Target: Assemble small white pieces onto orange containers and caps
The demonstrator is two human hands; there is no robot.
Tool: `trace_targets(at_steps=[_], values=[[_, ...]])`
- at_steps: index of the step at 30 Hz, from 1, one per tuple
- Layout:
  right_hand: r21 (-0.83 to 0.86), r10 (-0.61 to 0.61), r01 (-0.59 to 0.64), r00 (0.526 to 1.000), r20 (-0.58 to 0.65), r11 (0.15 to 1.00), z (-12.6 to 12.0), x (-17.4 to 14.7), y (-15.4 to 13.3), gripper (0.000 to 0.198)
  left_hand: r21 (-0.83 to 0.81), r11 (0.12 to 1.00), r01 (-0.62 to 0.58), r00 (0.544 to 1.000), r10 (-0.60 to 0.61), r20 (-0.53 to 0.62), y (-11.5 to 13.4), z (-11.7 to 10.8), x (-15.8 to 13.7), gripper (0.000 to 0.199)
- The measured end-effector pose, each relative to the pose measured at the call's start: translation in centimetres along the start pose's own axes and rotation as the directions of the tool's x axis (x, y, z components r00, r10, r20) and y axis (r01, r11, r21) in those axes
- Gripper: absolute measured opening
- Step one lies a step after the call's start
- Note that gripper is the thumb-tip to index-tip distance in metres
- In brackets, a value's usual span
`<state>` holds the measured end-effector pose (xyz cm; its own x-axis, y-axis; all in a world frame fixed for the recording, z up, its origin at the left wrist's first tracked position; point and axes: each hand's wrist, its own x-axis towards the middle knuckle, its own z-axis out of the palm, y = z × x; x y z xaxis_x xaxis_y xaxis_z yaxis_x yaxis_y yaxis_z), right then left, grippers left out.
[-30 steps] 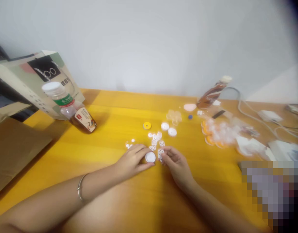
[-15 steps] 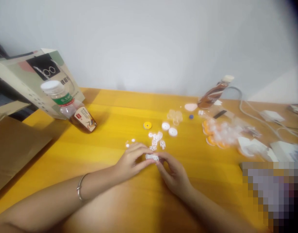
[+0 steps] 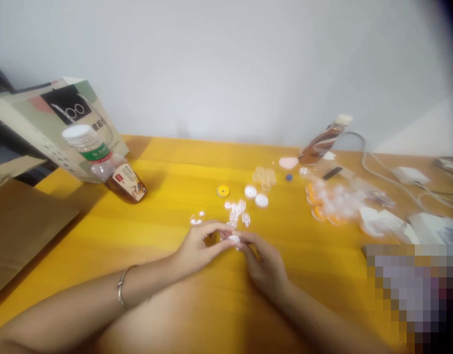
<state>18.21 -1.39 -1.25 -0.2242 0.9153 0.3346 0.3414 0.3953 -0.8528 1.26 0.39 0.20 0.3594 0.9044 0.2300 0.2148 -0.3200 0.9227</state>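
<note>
Between my fingertips is a small white plastic part (image 3: pixel 234 239), partly hidden and too small to name more closely. My left hand (image 3: pixel 200 246) pinches it from the left with thumb and fingers. From the right, my right hand (image 3: pixel 265 258) pinches the same part. Just beyond my hands lie several flat white cut-out pieces (image 3: pixel 234 215). Near the knuckles of my left hand are tiny white bits (image 3: pixel 195 221). A yellow disc with a centre hole (image 3: pixel 223 191) and two white round discs (image 3: pixel 261 200) sit farther back.
On the left stand a tea bottle (image 3: pixel 116 167), a paper bag (image 3: pixel 57 128) and a cardboard box (image 3: pixel 27 231). Clear plastic pieces (image 3: pixel 264 176), a blue cap (image 3: pixel 289 177), a tilted brown bottle (image 3: pixel 322 145), orange-and-white pieces (image 3: pixel 333 201) and cables (image 3: pixel 381 169) occupy the right side.
My left fingers now cover more of the white part, leaving only its right end showing. Both hands stay in nearly the same place. The view has shifted slightly.
</note>
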Motion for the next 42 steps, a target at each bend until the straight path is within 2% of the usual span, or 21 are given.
trace_targets(at_steps=[3, 6, 10, 14, 18, 21, 26, 30, 36, 39, 42], values=[[0.036, 0.011, -0.008, 0.998, -0.069, 0.999, 0.2, 0.0, 0.4, 0.024, -0.042, 0.998, 0.038, 0.999, -0.039, -0.010, -0.2, 0.0, 0.2, 0.024], [0.096, 0.014, -0.006, 0.996, -0.093, 0.995, 0.1, 0.2, 0.6, 0.029, -0.015, 1.000, 0.022, 0.998, -0.022, -0.058, -0.5, -0.5, 0.7, 0.020], [-0.039, -0.063, 0.061, 0.996, -0.057, 0.997, 0.0, 0.7, 0.8, 0.038, 0.083, 0.994, -0.069, 0.993, 0.077, -0.092, -1.0, -1.5, 1.3, 0.017], [-0.160, -0.077, 0.084, 0.996, 0.049, 0.984, 0.3, 0.8, 1.3, 0.036, 0.144, 0.973, -0.183, 0.983, 0.179, 0.041, -1.0, -1.9, 1.3, 0.017], [-0.180, -0.064, 0.080, 0.994, 0.092, 0.980, 0.5, 0.7, 1.6, 0.021, 0.194, 0.944, -0.268, 0.959, 0.242, 0.151, -1.0, -1.7, 1.1, 0.020], [-0.193, -0.066, 0.085, 0.993, 0.101, 0.977, 0.5, 0.7, 1.5, 0.016, 0.211, 0.925, -0.317, 0.940, 0.278, 0.197, -1.2, -1.8, 1.1, 0.024], [-0.216, -0.090, 0.107, 0.992, 0.084, 0.971, 0.5, 0.8, 1.5, 0.023, 0.227, 0.892, -0.392, 0.907, 0.334, 0.256, -1.4, -2.0, 1.1, 0.021], [-0.205, -0.112, 0.130, 0.989, 0.094, 0.970, 0.6, 1.0, 1.6, 0.026, 0.198, 0.896, -0.398, 0.902, 0.343, 0.262, -1.6, -1.9, 1.1, 0.018], [-0.201, -0.098, 0.123, 0.987, 0.131, 0.972, 0.6, 1.1, 1.7, 0.023, 0.165, 0.929, -0.331, 0.925, 0.284, 0.253, -1.7, -1.7, 1.2, 0.017], [-0.155, -0.073, 0.088, 0.993, 0.096, 0.984, 0.5, 1.1, 1.7, 0.022, 0.152, 0.942, -0.300, 0.939, 0.264, 0.221, -1.6, -1.6, 1.1, 0.019], [-0.035, -0.006, 0.008, 0.997, 0.071, 0.999, 0.5, 1.1, 1.5, 0.024, 0.151, 0.948, -0.279, 0.952, 0.253, 0.171, -1.1, -1.8, 1.1, 0.020]])
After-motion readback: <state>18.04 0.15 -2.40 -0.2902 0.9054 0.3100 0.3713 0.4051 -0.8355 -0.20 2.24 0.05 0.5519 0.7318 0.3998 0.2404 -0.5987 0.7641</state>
